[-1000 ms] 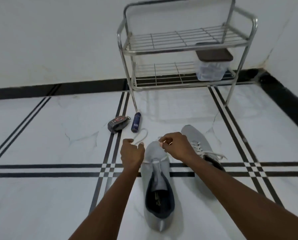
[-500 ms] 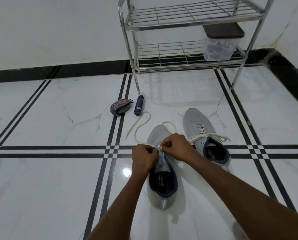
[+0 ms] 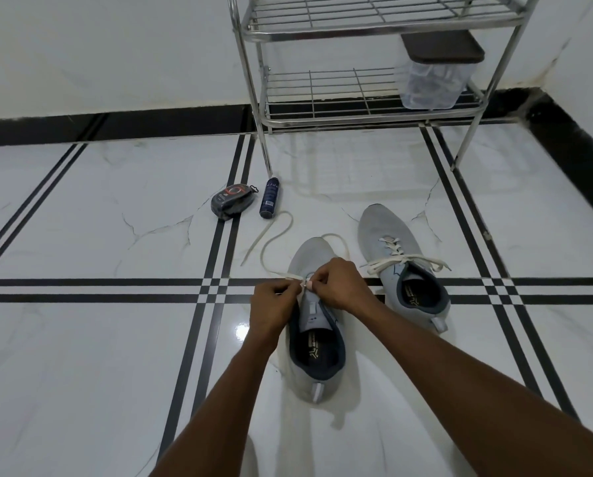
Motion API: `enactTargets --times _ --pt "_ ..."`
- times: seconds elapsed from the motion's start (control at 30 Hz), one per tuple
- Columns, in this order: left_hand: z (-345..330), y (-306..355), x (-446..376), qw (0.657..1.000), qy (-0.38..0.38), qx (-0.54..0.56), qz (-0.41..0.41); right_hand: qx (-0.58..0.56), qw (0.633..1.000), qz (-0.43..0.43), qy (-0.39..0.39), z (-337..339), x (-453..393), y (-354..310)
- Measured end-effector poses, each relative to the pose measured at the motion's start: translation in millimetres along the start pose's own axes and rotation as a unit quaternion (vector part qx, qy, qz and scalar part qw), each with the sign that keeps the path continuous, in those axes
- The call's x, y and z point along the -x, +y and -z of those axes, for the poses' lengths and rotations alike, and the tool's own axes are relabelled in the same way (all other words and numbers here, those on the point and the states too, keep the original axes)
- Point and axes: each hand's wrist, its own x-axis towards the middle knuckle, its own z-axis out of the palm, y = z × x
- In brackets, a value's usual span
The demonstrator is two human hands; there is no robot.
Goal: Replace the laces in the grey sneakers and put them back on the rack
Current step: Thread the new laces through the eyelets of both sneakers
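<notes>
In the head view, the main risk is the white lace (image 3: 274, 247) slipping back out of its eyelet: its long free end trails away from the left hand (image 3: 273, 306) across the floor (image 3: 81, 339), and a tug from either side, or a loose pinch, could undo the threading or leave the two ends uneven. The fine tip could also miss the hole, since the fingers hide it. Both arms reach forward and down, with the hands meeting over the upper part of the near grey sneaker (image 3: 314, 333). The left hand is pinched closed on the lace; the right hand (image 3: 336, 285), touching it, is closed on the lace tip at the eyelets. Just beyond the right hand lies the second grey sneaker (image 3: 400, 263), already laced. The rack (image 3: 357, 32) stands well beyond both hands, against the wall.
</notes>
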Motion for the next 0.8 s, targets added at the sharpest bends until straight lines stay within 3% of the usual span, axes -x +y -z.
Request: enactTargets --times 0.27,0.37,0.43,0.53,0.63,0.7,0.8 --pt "0 -10 -4 0.998 -0.004 0.062 0.021 -0.081 0.996 -0.033 0.012 1 2 1" --pt "-8 -12 -7 0.998 0.033 0.042 0.030 -0.108 0.990 -0.036 0.079 -3 6 -3" --pt "-16 -11 -8 0.998 0.055 0.014 0.028 -0.057 0.990 -0.028 0.127 -6 9 -6" --pt "-19 -14 -10 0.997 0.074 0.008 0.023 0.017 0.996 -0.065 0.062 -3 18 -10" --pt "-23 -16 -9 0.998 0.064 -0.016 0.019 -0.073 0.991 -0.107 -0.023 2 19 -4" --pt "-19 -17 -12 0.989 0.126 0.024 0.067 -0.111 0.987 -0.111 -0.017 1 22 2" --pt "15 -14 -24 0.916 0.356 0.112 0.147 -0.146 0.984 -0.104 0.017 0 30 9"
